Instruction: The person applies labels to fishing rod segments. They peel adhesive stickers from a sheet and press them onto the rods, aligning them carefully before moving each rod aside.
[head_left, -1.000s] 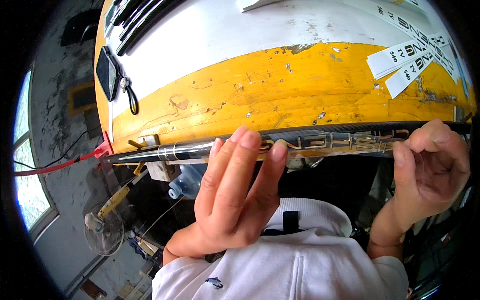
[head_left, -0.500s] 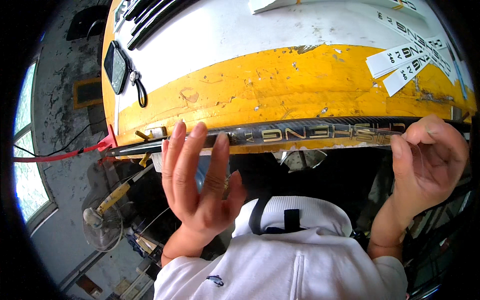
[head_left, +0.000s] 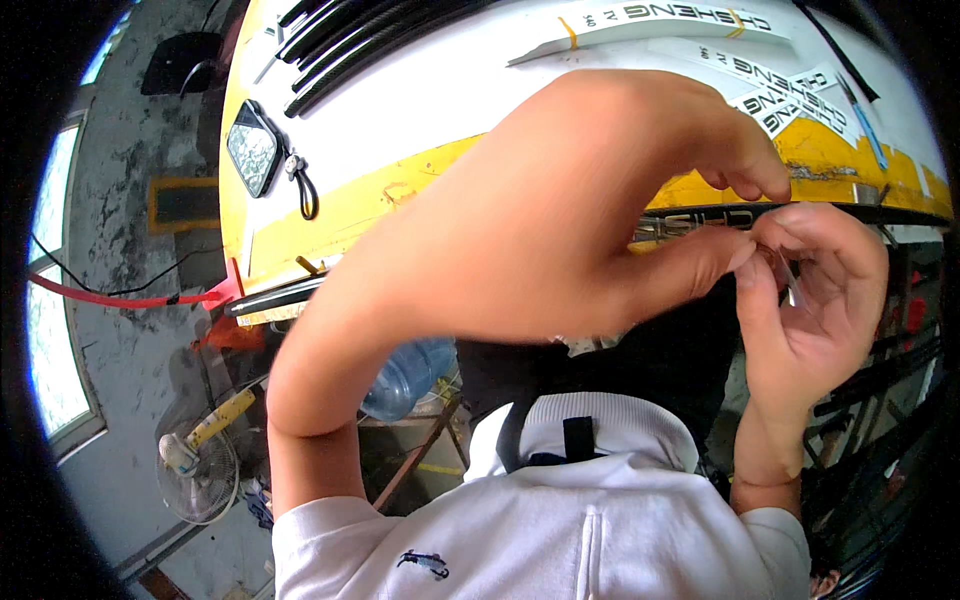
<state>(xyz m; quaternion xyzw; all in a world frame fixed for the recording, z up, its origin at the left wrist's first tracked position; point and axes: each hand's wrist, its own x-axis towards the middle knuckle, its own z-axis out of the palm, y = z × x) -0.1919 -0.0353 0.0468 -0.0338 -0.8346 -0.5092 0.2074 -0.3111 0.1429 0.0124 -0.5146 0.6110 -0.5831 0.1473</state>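
Along the table's near edge lies a black tube with shiny lettering, much of it hidden behind my left hand and forearm. That hand reaches across to the right, thumb stretched out and fingers bent, with a gap between them. Its thumb tip touches the fingertips of my right hand. The right thumb and forefinger are closed in a pinch at the tube's right part, and a thin piece of clear film shows inside that hand.
Several black tubes lie at the table's back left, near a phone with a strap. White printed strips are at the back right, beside a blue pen-like tool. A red clamp stands at the left edge; a fan is below.
My left hand has swung from the tube's left part across to my right hand. The right hand stays pinched and has shifted slightly left. The view has shifted a little.
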